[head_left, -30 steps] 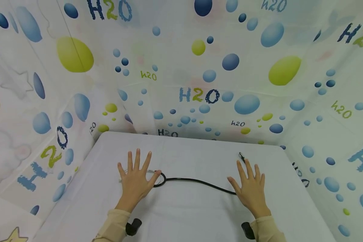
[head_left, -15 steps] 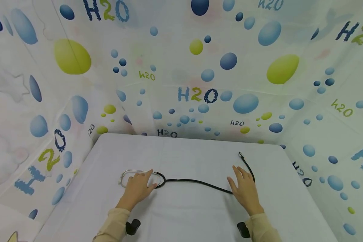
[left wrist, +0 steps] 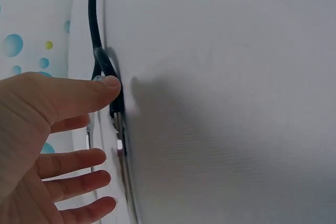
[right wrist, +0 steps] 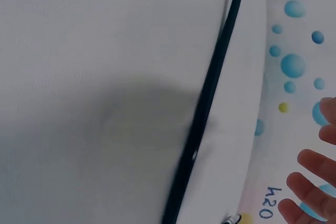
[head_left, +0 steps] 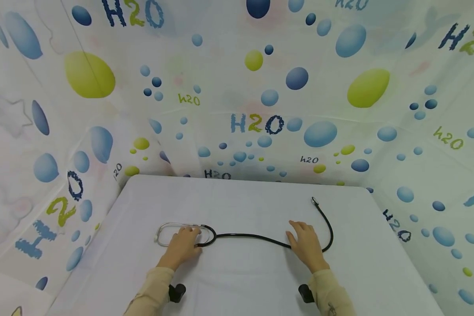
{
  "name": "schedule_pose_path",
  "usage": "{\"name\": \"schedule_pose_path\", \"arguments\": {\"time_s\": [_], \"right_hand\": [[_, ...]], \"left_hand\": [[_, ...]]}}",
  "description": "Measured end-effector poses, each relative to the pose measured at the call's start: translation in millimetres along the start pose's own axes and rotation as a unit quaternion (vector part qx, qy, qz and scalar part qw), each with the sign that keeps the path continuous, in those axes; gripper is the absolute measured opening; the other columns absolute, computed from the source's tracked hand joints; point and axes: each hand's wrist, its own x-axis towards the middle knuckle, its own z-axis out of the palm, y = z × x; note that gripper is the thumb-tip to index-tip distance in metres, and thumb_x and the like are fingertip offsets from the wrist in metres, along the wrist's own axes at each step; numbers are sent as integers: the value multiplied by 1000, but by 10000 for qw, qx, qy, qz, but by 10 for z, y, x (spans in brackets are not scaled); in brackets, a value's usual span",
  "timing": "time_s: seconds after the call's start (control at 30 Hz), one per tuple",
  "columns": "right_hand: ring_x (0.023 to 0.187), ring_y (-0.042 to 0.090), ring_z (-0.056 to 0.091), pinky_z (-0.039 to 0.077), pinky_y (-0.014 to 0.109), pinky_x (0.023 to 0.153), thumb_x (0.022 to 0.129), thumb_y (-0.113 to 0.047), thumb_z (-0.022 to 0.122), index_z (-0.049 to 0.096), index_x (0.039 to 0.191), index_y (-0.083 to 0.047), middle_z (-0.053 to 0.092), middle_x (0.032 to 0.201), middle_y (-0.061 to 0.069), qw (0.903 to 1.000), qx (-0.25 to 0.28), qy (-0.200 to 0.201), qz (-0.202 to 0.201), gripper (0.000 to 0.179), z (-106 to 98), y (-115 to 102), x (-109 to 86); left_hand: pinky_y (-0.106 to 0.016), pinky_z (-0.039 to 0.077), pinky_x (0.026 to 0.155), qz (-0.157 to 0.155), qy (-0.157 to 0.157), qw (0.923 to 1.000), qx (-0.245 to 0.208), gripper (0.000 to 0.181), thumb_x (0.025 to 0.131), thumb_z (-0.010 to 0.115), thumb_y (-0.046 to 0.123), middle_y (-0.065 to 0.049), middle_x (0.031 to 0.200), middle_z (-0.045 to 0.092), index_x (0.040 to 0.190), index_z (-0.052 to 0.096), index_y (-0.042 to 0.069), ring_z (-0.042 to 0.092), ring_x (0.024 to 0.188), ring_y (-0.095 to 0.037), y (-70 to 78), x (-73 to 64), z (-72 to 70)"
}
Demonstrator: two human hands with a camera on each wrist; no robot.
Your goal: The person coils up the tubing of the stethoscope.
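Note:
A stethoscope (head_left: 253, 235) with black tubing lies stretched across the white table. Its metal ear tubes (head_left: 167, 224) are at the left, and the small metal end piece (head_left: 314, 201) is at the far right. My left hand (head_left: 183, 246) is over the fork where tubing meets ear tubes. In the left wrist view the thumb (left wrist: 86, 94) overlaps the black fork, while the other fingers are spread apart below it. My right hand (head_left: 307, 246) is over the right stretch of tubing, hiding part of it. In the right wrist view its loosely bent fingers (right wrist: 310, 190) stand apart from the tube (right wrist: 207, 95).
A white cloth-covered table (head_left: 237, 281) carries the stethoscope. Behind and beside it hang white sheets (head_left: 221, 66) printed with blue and green drops and lettering. Black wrist-camera mounts (head_left: 177, 293) sit at both wrists.
Both hands were spread flat with fingers pointing forward. They have lowered toward the stethoscope with fingers bending, and the right hand has shifted left. The stethoscope lies as before.

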Motion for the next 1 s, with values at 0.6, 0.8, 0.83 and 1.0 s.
{"name": "schedule_pose_path", "arguments": {"time_s": [0.6,0.8,0.83,1.0], "right_hand": [[86,33,58,48,46,70,83,-14,70,65,110,-2,62,96,16,9856,-33,-1689,41,30,567,-329,117],[100,35,57,47,47,81,84,-13,70,55,127,-2,59,113,18,9851,519,-1546,-542,46,689,-577,269],[101,35,57,47,47,82,85,-12,70,55,127,-3,59,114,18,9848,612,-1493,-648,46,703,-616,292],[104,32,56,46,45,85,84,-10,70,62,118,-5,60,114,15,9864,640,-1071,-1065,36,739,-719,364]], "left_hand": [[-41,45,64,539,408,9974,-260,15,84,68,5,-5,74,57,83,53,7,56,71,-24,-45,25,177],[-25,41,50,764,444,9891,-1181,7,91,60,6,0,69,57,89,53,3,48,56,-9,174,16,55],[-23,39,49,786,474,9867,-1339,7,92,59,6,1,68,56,89,54,2,45,55,-6,212,22,31],[-19,34,45,904,734,9754,-1870,6,92,59,6,5,60,51,88,58,1,37,49,-1,341,26,-72]]}}
